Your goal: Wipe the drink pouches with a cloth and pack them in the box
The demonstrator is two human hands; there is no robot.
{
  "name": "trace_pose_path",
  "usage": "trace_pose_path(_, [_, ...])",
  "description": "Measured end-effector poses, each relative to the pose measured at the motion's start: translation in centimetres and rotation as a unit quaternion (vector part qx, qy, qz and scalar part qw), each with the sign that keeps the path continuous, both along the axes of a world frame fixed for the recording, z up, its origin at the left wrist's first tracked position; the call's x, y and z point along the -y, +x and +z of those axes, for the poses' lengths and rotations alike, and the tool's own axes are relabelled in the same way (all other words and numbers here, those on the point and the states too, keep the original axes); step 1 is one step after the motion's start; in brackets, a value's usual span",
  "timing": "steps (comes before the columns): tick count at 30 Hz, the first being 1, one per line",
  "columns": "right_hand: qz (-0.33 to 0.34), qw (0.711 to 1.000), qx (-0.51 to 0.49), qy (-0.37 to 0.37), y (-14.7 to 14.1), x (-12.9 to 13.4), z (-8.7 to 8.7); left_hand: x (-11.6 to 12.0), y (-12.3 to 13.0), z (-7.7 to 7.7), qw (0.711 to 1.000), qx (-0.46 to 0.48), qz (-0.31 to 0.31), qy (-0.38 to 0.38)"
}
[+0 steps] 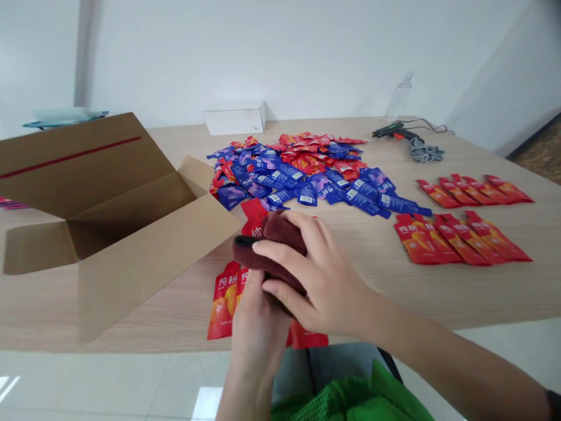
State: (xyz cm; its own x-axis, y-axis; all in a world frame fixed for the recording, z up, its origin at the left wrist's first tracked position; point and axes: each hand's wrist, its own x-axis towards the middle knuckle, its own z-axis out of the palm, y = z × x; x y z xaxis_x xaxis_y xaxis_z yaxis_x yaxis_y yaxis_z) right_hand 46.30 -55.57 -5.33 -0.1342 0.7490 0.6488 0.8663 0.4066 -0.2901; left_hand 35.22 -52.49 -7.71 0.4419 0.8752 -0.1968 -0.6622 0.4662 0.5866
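A folded dark brown cloth (284, 234) with a black patch at its left end is held up over the table between my two hands. My right hand (324, 280) wraps its fingers over the cloth from the right. From below, my left hand (263, 318) grips the same cloth, its fingers mostly hidden behind it. Red pouches (223, 304) with orange fruit prints lie on the table under and beside my hands, partly covered by them.
An open cardboard box (153, 245) stands at the left. Behind my hands spreads a heap of blue pouches (307, 193) and red ones. Two rows of red pouches (460, 240) lie at the right. A glue gun (394, 131), grey cloth (425, 151) and white box (234, 120) are farther back.
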Motion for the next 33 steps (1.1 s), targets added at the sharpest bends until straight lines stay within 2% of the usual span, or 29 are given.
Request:
trace_pose_path(3, [0.032,0.999,-0.009,-0.021,0.1,1.0,-1.3,-1.7,-0.6,0.0,0.999,-0.018,0.021,-0.044])
trace_pose_path(6, [0.083,0.991,-0.048,-0.09,1.3,1.9,-0.4,-2.4,-1.1,-0.2,0.997,-0.02,-0.013,-0.071])
trace_pose_path(7, [0.081,0.99,-0.07,-0.091,1.8,1.8,0.2,-2.3,-1.1,-0.3,0.998,-0.013,-0.028,-0.063])
trace_pose_path(9, [0.037,0.993,-0.096,-0.051,2.4,1.1,1.5,-1.9,-1.0,-0.3,0.998,0.013,-0.055,-0.036])
trace_pose_path(12, [-0.019,0.999,-0.043,0.022,2.4,-0.7,2.0,-1.5,-0.5,0.1,0.997,0.041,-0.068,-0.019])
trace_pose_path(14, [-0.028,0.999,0.011,0.038,1.8,-1.5,1.2,-1.6,-0.2,0.2,0.998,0.038,-0.051,-0.03])
trace_pose_path(17, [-0.029,0.998,0.057,0.028,1.3,-1.3,-0.6,-2.2,-0.3,-0.3,0.997,0.026,-0.036,-0.068])
trace_pose_path(20, [0.015,0.999,0.052,0.0,1.8,-0.1,-1.8,-2.4,-0.6,-1.1,0.992,0.058,-0.071,-0.092])
trace_pose_path(23, [0.059,0.995,0.069,-0.032,2.3,1.2,-1.9,-2.3,-1.0,-1.3,0.988,0.079,-0.104,-0.086])
trace_pose_path(27, [0.108,0.985,0.078,-0.107,2.7,2.3,-1.0,-2.4,-1.5,-0.9,0.997,0.039,-0.06,-0.035])
trace_pose_path(29, [0.118,0.988,0.037,-0.093,3.3,2.3,-0.1,-2.4,-1.5,-1.0,0.997,0.018,-0.066,-0.026])
trace_pose_path(31, [0.079,0.996,-0.007,-0.029,4.1,1.7,0.9,-2.3,-1.2,-1.2,0.996,0.015,-0.082,-0.022])
trace_pose_path(33, [0.005,1.0,-0.015,0.014,4.6,0.7,1.7,-2.1,-0.6,-1.4,0.997,0.03,-0.076,-0.013])
